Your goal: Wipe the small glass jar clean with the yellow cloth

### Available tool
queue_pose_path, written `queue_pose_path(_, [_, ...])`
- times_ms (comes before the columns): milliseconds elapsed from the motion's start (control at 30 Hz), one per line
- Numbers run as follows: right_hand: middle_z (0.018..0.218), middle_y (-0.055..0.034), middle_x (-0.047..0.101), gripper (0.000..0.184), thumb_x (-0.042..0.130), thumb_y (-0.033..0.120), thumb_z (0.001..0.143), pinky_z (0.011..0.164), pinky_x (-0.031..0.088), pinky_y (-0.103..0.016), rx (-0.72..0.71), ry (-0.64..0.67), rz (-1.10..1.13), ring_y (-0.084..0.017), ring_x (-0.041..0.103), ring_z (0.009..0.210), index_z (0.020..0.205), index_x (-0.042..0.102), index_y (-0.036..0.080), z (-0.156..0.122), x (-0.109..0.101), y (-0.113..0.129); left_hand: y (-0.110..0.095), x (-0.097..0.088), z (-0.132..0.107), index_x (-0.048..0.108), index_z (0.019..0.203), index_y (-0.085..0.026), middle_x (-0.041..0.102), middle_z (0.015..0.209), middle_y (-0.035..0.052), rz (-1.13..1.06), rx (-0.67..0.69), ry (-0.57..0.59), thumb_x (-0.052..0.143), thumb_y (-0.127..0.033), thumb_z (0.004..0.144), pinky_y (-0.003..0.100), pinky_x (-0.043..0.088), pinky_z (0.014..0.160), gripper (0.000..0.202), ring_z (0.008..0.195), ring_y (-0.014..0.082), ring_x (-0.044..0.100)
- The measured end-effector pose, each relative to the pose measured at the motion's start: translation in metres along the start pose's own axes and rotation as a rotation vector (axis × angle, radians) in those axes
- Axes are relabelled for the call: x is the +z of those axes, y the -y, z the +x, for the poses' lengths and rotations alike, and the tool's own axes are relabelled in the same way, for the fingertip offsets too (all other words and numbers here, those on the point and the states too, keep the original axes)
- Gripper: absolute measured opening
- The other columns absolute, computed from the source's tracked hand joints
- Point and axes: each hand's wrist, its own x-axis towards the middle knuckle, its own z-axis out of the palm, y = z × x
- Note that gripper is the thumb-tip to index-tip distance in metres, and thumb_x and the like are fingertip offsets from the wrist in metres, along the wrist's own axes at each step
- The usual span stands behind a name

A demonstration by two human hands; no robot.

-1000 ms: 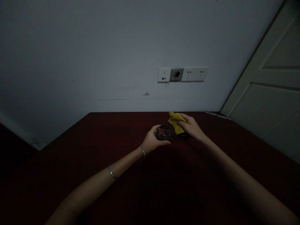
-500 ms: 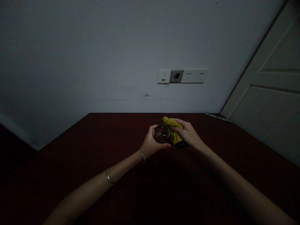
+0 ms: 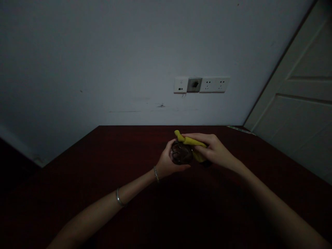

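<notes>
My left hand (image 3: 167, 162) is closed round a small clear glass (image 3: 181, 153), held above the dark red table (image 3: 103, 162). My right hand (image 3: 214, 150) grips a yellow cloth (image 3: 190, 142) and presses it over the top and right side of the glass. Fingers of the right hand lie stretched along the cloth's upper edge. Two thin bracelets sit on my left wrist and forearm. The room is dim and the glass's inside is hard to make out.
A pale wall stands behind the table with a row of white sockets and a switch (image 3: 201, 84). A white panelled door (image 3: 298, 103) is at the right. A thin light strip (image 3: 237, 129) lies at the table's far right corner.
The yellow cloth has moved left from beside the glass to over its top. Both hands have sunk slightly and come together.
</notes>
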Motion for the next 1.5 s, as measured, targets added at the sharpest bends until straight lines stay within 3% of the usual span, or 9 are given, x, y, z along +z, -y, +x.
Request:
queue_pose_path(100, [0.131, -0.0035, 0.060, 0.055, 0.049, 0.006, 0.078, 0.104, 0.044, -0.045, -0.136, 0.064, -0.149, -0.021, 0.056, 0.120, 0.129, 0.057, 0.027, -0.003, -0.007, 0.007, -0.002, 0.001, 0.000, 0.032, 0.131, -0.019, 0.055, 0.128, 0.0159, -0.022, -0.001, 0.000, 0.088, -0.022, 0.046, 0.049, 0.044, 0.104, 0.102, 0.120, 0.0326, 0.054])
queue_pose_path(233, [0.136, -0.0114, 0.055, 0.051, 0.050, 0.006, 0.082, 0.101, 0.048, -0.046, -0.207, 0.082, -0.359, -0.026, 0.054, 0.123, 0.130, 0.056, 0.021, -0.009, -0.008, 0.016, -0.001, -0.001, -0.001, 0.035, 0.131, -0.017, 0.056, 0.127, 0.0162, -0.034, -0.017, -0.025, 0.090, -0.026, 0.044, 0.049, 0.044, 0.103, 0.103, 0.120, 0.0329, 0.054])
queue_pose_path(367, [0.132, -0.0072, 0.058, 0.060, 0.051, -0.002, 0.077, 0.100, 0.050, -0.043, -0.244, 0.100, -0.393, -0.025, 0.055, 0.122, 0.130, 0.056, 0.027, -0.014, -0.005, 0.029, 0.002, -0.004, -0.001, 0.036, 0.133, -0.016, 0.055, 0.129, 0.0178, -0.026, -0.045, -0.063, 0.089, -0.031, 0.046, 0.047, 0.046, 0.101, 0.103, 0.120, 0.0333, 0.054])
queue_pose_path(600, [0.124, 0.0017, 0.065, 0.056, 0.052, 0.003, 0.076, 0.098, 0.050, -0.038, -0.132, 0.181, -0.229, -0.023, 0.062, 0.112, 0.122, 0.062, 0.032, -0.010, -0.031, 0.030, -0.001, -0.006, 0.001, 0.040, 0.126, -0.018, 0.058, 0.125, 0.0150, -0.057, -0.002, 0.013, 0.089, -0.019, 0.043, 0.046, 0.047, 0.101, 0.097, 0.119, 0.0321, 0.055])
queue_pose_path(767, [0.121, 0.0009, 0.066, 0.056, 0.051, 0.009, 0.073, 0.092, 0.052, -0.041, 0.022, 0.005, -0.188, -0.026, 0.065, 0.104, 0.124, 0.062, 0.029, -0.006, -0.045, 0.010, -0.007, -0.005, -0.005, 0.038, 0.129, -0.019, 0.057, 0.125, 0.0149, -0.001, -0.018, 0.010, 0.089, -0.018, 0.045, 0.047, 0.047, 0.101, 0.098, 0.117, 0.0315, 0.056])
queue_pose_path(1067, [0.133, -0.0019, 0.058, 0.057, 0.046, 0.005, 0.079, 0.106, 0.041, -0.040, -0.097, 0.136, -0.107, -0.019, 0.054, 0.122, 0.132, 0.053, 0.026, -0.002, -0.013, 0.019, -0.004, -0.005, -0.007, 0.039, 0.129, -0.017, 0.058, 0.125, 0.0151, 0.002, 0.013, -0.015, 0.090, -0.028, 0.043, 0.047, 0.046, 0.102, 0.101, 0.118, 0.0335, 0.056])
queue_pose_path(1300, [0.136, -0.0043, 0.056, 0.053, 0.067, 0.026, 0.082, 0.108, 0.039, -0.047, -0.136, 0.043, 0.054, -0.023, 0.049, 0.128, 0.132, 0.052, 0.029, 0.000, 0.007, 0.003, -0.003, -0.005, -0.008, 0.040, 0.129, -0.016, 0.060, 0.122, 0.0153, -0.041, 0.012, -0.040, 0.090, -0.026, 0.042, 0.044, 0.050, 0.096, 0.101, 0.114, 0.0328, 0.058])
queue_pose_path(1400, [0.133, -0.0049, 0.058, 0.049, 0.067, 0.024, 0.083, 0.108, 0.040, -0.047, -0.172, -0.047, 0.090, -0.022, 0.051, 0.126, 0.130, 0.055, 0.028, -0.001, 0.013, -0.003, -0.006, -0.005, -0.007, 0.041, 0.128, -0.016, 0.059, 0.123, 0.0155, -0.056, 0.022, -0.033, 0.090, -0.022, 0.041, 0.044, 0.049, 0.098, 0.100, 0.116, 0.0326, 0.057])
queue_pose_path(1500, [0.130, -0.0045, 0.060, 0.042, 0.063, 0.021, 0.086, 0.107, 0.042, -0.046, -0.241, -0.043, 0.071, -0.022, 0.051, 0.126, 0.127, 0.057, 0.027, -0.003, 0.013, -0.004, -0.008, -0.005, -0.007, 0.042, 0.128, -0.016, 0.057, 0.127, 0.0164, -0.066, 0.010, -0.027, 0.090, -0.020, 0.041, 0.045, 0.046, 0.101, 0.099, 0.120, 0.0330, 0.054])
